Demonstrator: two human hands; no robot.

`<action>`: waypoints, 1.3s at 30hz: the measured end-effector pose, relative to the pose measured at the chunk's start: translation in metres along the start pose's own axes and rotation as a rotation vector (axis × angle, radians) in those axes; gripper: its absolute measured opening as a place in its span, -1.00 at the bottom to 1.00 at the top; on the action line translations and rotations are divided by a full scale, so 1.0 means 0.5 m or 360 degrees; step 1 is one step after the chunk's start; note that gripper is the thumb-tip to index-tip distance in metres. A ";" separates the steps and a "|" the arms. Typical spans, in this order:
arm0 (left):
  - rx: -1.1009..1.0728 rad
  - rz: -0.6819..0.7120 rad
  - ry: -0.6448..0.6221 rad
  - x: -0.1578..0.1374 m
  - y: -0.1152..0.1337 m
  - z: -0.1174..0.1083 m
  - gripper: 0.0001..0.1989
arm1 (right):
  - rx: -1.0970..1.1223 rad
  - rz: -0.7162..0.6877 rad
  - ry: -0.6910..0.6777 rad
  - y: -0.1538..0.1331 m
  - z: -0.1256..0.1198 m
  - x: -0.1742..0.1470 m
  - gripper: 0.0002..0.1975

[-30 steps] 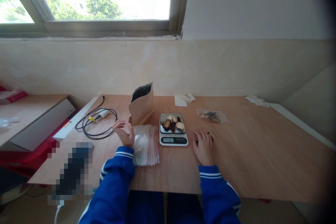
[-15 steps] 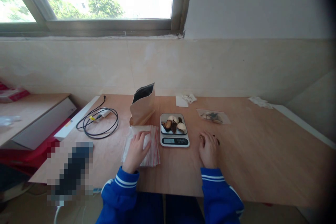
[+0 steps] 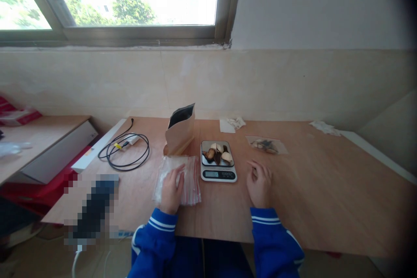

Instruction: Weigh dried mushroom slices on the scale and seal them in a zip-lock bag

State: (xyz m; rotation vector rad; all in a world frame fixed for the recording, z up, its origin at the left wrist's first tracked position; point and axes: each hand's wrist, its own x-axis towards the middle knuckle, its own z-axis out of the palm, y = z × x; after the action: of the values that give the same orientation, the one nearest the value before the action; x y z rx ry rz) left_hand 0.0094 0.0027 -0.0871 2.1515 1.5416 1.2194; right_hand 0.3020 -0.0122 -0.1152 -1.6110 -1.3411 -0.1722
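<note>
My left hand (image 3: 171,189) lies on a stack of clear zip bags (image 3: 192,182) with red seal lines, its fingers stretched out and apart. My right hand (image 3: 259,184) rests on the table right of the scale, fingers curled inward; whatever is under or inside them is hidden. Between my hands stands a white kitchen scale (image 3: 217,175) with a lit display too small to read. On its plate sit several dried mushroom-like pieces (image 3: 217,155), brown and cream. Behind the bags, a brown paper pouch (image 3: 180,132) stands with its mouth open.
A filled clear bag (image 3: 267,144) lies behind my right hand. Crumpled tissue (image 3: 236,123) is near the wall, with more tissue (image 3: 325,128) farther right. A coiled black cable (image 3: 125,167) and a blurred-out dark object (image 3: 97,204) are on the left.
My left hand has shifted slightly right and its fingers have drawn together a little. A dark bit visible beside my right hand's fingers earlier no longer shows. The view has shifted slightly.
</note>
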 end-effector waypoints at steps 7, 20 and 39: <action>-0.0269 0.0166 0.0322 -0.008 0.103 -0.005 -0.59 | 0.1040 0.0176 -0.0961 -0.255 -0.013 -0.033 -0.72; -0.0812 0.0021 0.0120 -0.017 0.134 -0.012 -0.59 | 0.1274 0.0338 -0.0977 -0.301 -0.016 -0.026 -0.70; -0.0647 0.0054 0.0674 0.094 0.105 0.002 -0.60 | 0.0190 0.0213 -0.0081 -0.108 0.069 0.044 -0.46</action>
State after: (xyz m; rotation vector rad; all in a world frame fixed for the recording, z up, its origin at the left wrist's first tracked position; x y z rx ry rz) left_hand 0.0505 0.0216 -0.0327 1.7386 1.2462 1.9030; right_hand 0.2510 0.0224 -0.0868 -1.6064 -1.2530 0.0291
